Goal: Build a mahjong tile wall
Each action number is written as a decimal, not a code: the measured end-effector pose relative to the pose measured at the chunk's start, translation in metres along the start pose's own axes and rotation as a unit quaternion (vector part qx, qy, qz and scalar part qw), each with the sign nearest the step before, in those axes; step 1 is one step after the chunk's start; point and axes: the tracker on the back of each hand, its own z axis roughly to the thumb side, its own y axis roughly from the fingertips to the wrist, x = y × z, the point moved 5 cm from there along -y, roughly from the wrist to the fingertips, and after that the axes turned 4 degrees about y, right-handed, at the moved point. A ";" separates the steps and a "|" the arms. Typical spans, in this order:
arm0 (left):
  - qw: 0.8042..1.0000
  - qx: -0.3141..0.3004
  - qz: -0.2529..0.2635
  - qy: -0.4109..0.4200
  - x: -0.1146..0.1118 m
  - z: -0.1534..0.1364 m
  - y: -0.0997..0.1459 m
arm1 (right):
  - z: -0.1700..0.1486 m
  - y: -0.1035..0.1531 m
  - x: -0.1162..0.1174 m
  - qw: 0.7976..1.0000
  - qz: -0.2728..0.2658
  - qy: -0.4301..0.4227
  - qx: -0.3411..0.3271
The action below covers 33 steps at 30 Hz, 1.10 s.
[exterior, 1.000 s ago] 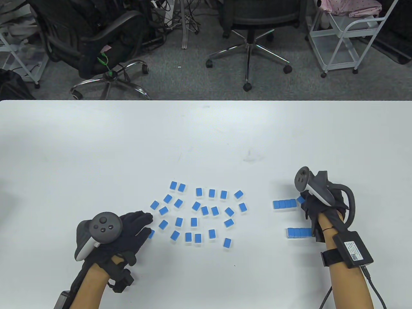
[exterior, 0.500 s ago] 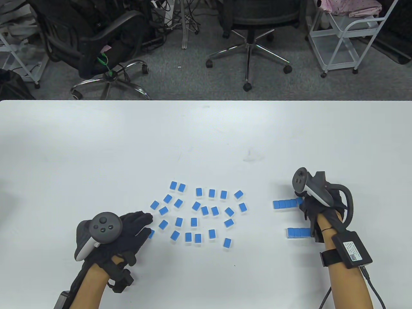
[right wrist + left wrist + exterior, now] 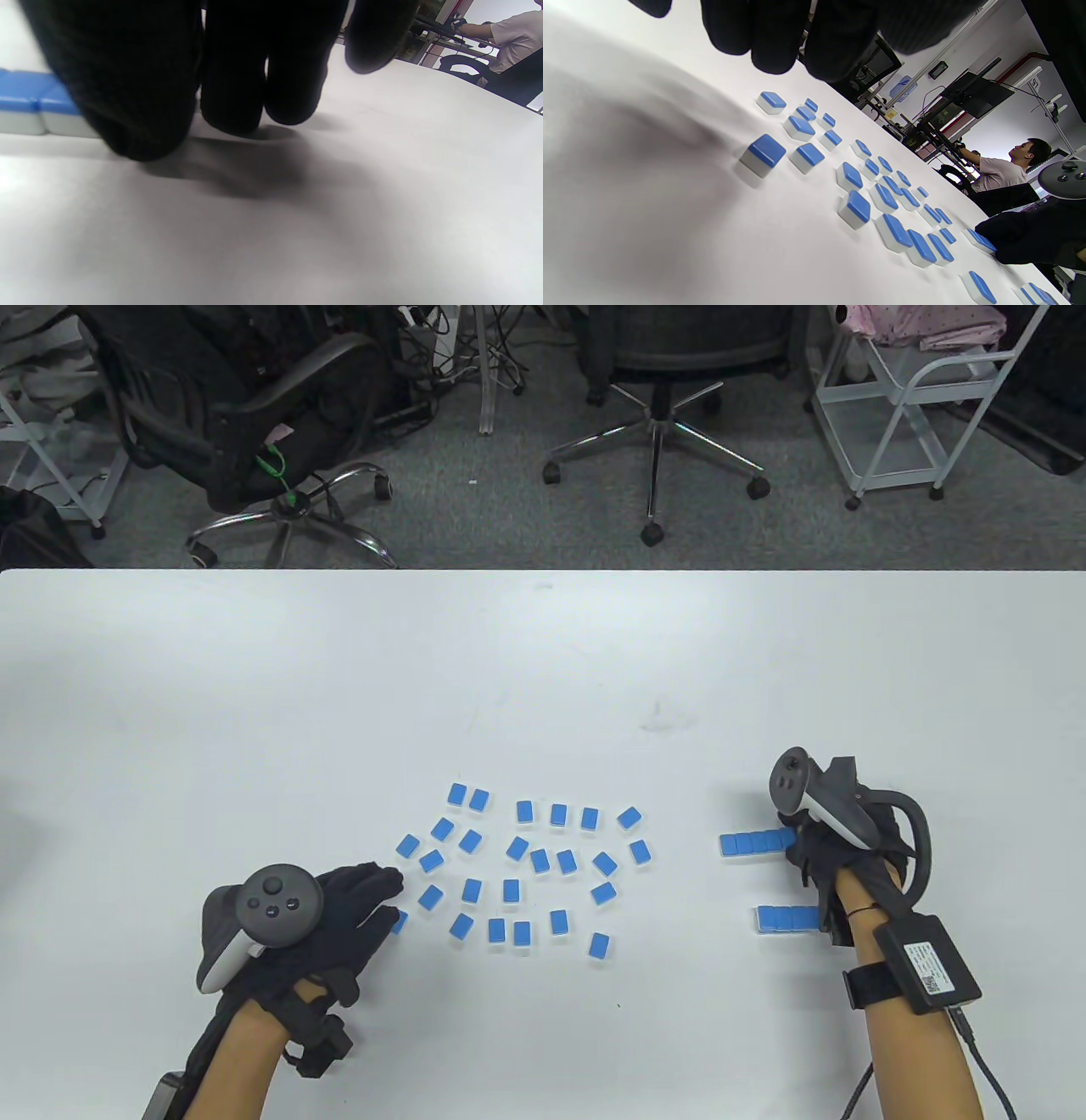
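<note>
The right hand (image 3: 836,848) sits at the right end of the far tile row (image 3: 755,842), fingers curled down against it — whether they pinch a tile cannot be told. A near tile row (image 3: 787,919) lies just beside its wrist. The left hand (image 3: 339,912) rests flat, fingers straight, beside the loose tiles (image 3: 522,869) scattered mid-worktop (image 3: 543,670).

Grey carpet floor (image 3: 509,509) beyond the white surface (image 3: 543,661); black mesh office chair (image 3: 254,415) left, dark swivel chair w/ chrome star base (image 3: 657,449) centre, white wire trolley (image 3: 916,407) right.
</note>
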 end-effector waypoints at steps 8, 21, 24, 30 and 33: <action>1.000 0.000 -0.001 -0.002 0.000 0.000 0.000 | 0.001 0.004 -0.006 1.000 0.002 0.000 -0.002; 1.000 -0.006 0.003 -0.001 0.001 0.002 0.001 | 0.143 0.089 -0.050 0.964 -0.152 0.082 -0.201; 1.000 -0.007 0.003 0.000 0.001 0.002 0.001 | 0.168 0.095 -0.046 0.957 -0.162 0.108 -0.215; 1.000 -0.010 0.003 -0.002 0.001 0.003 0.001 | 0.186 0.091 -0.032 0.954 -0.171 0.136 -0.208; 1.000 -0.009 0.001 -0.002 0.000 0.003 0.001 | 0.184 0.090 -0.029 0.953 -0.165 0.149 -0.206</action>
